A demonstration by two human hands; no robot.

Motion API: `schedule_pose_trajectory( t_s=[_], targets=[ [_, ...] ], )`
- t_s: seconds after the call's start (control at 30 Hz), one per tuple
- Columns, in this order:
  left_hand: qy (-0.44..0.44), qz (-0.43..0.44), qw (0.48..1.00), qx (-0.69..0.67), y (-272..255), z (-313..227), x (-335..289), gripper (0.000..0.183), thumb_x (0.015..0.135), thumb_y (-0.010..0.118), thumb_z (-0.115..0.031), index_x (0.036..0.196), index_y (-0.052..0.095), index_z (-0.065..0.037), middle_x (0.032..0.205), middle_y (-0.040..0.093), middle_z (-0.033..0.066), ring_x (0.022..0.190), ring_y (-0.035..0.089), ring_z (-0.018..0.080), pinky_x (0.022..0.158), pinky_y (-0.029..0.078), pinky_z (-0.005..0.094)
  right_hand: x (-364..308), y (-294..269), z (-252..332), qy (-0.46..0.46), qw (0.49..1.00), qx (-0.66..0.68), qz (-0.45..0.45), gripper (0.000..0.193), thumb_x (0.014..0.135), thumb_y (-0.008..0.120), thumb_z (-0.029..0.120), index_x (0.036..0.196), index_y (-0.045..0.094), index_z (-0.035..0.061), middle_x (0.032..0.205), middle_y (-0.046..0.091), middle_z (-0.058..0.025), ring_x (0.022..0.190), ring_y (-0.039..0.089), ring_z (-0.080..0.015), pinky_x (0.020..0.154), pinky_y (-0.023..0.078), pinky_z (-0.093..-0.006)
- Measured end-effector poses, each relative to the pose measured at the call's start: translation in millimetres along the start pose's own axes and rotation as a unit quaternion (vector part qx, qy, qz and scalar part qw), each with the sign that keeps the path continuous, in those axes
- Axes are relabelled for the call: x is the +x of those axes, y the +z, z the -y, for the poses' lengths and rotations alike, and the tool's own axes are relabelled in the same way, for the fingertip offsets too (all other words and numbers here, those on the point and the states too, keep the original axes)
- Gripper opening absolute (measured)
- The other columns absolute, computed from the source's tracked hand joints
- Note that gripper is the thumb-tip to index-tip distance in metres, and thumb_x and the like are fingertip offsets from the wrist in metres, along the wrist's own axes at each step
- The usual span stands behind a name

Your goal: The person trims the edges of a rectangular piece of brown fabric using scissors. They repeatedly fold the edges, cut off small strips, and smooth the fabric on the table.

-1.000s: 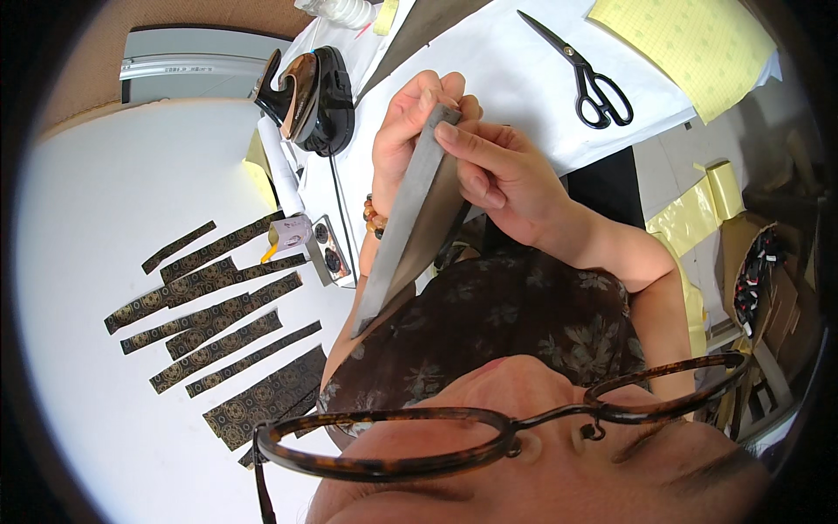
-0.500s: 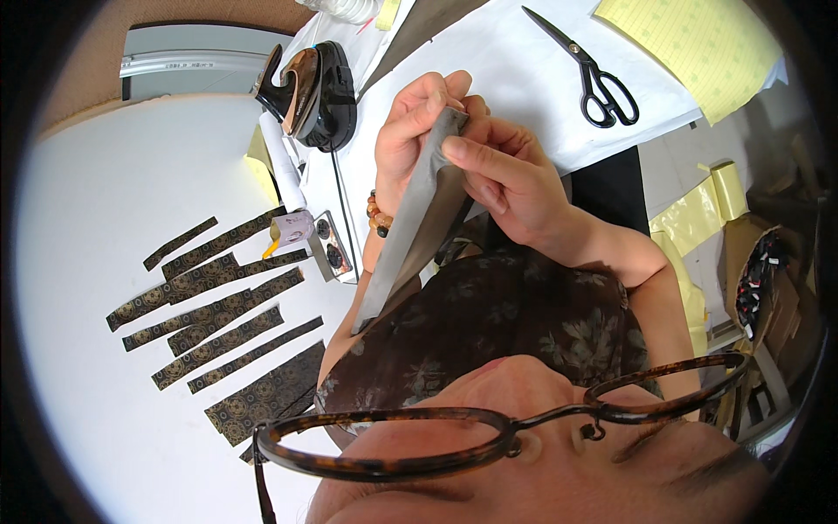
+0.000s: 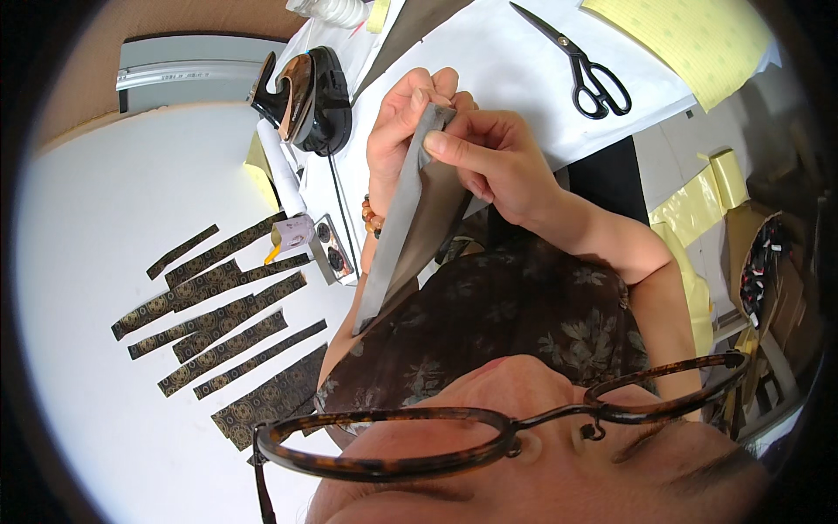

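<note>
Between both hands I hold a grey piece of fabric [image 3: 394, 229], its pale edge band folded along one side and hanging down toward my chest. At its upper end, my left hand [image 3: 400, 127] is closed on the cloth, with curled fingers partly behind it. My right hand [image 3: 502, 162] pinches the same end, thumb pressed flat on the folded band and fingers behind the cloth. A beaded bracelet [image 3: 372, 214] circles my left wrist. The darker side of the fabric shows right of the band.
A black iron [image 3: 323, 100] stands at the upper left of the white table [image 3: 78, 262]. Dark patterned fabric strips [image 3: 231, 327] lie at left near a power strip [image 3: 333, 249]. Black scissors [image 3: 578, 74] and yellow patterned sheets [image 3: 690, 52] are at upper right. A cardboard box [image 3: 790, 288] stands far right.
Both hands and the fabric's upper end have shifted slightly left. My right thumb lies further over the folded band. The view has moved a little; the surroundings look unchanged.
</note>
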State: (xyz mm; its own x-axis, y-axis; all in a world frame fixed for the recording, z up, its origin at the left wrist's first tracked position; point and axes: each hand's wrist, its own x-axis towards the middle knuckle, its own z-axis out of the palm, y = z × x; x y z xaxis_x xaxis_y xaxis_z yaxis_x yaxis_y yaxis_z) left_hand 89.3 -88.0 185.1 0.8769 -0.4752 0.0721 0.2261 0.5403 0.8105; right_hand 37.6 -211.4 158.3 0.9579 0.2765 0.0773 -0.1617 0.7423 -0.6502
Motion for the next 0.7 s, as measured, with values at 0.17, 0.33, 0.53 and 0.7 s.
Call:
schedule_pose_trajectory(
  t_s=[0.17, 0.33, 0.53, 0.7],
  targets=[
    [-0.015, 0.015, 1.000, -0.017, -4, -2, 3, 0.034, 0.100, 0.065, -0.027, 0.078, 0.048, -0.007, 0.078, 0.044, 0.0016, 0.065, 0.043, 0.0144, 0.054, 0.033, 0.0249, -2, -2, 7, 0.002, 0.995, -0.095, -0.033, 0.032, 0.093, 0.076, 0.026, 0.070, 0.065, 0.0078, 0.054, 0.052, 0.0040, 0.043, 0.043, -0.0034, 0.043, 0.029, -0.0203],
    [-0.001, -0.015, 1.000, -0.012, 3, -2, -1, 0.035, 0.101, 0.064, -0.026, 0.077, 0.047, -0.008, 0.079, 0.043, 0.0025, 0.065, 0.042, 0.0123, 0.054, 0.033, 0.0241, 3, -11, 8, -0.098, 0.983, -0.158, -0.016, 0.043, 0.095, 0.075, 0.030, 0.062, 0.056, 0.0097, 0.052, 0.046, 0.0066, 0.045, 0.039, -0.0009, 0.044, 0.027, -0.0200],
    [-0.004, 0.001, 1.000, -0.008, -3, -5, 2, 0.034, 0.101, 0.063, -0.027, 0.077, 0.046, -0.008, 0.080, 0.044, 0.0019, 0.065, 0.042, 0.0105, 0.057, 0.035, 0.0242, 22, -19, -7, -0.162, 0.956, -0.240, -0.051, 0.042, 0.089, 0.082, 0.027, 0.060, 0.061, 0.0059, 0.055, 0.052, 0.0056, 0.051, 0.041, -0.0025, 0.048, 0.029, -0.0221],
    [-0.008, -0.017, 1.000, -0.019, -1, -4, -1, 0.033, 0.102, 0.061, -0.026, 0.078, 0.046, -0.008, 0.081, 0.047, 0.0019, 0.065, 0.044, 0.0116, 0.060, 0.038, 0.0261, 20, -20, 16, -0.116, 0.966, -0.229, -0.025, 0.040, 0.087, 0.084, 0.021, 0.059, 0.061, 0.0051, 0.056, 0.053, 0.0045, 0.054, 0.044, -0.0020, 0.051, 0.033, -0.0227]
  ],
)
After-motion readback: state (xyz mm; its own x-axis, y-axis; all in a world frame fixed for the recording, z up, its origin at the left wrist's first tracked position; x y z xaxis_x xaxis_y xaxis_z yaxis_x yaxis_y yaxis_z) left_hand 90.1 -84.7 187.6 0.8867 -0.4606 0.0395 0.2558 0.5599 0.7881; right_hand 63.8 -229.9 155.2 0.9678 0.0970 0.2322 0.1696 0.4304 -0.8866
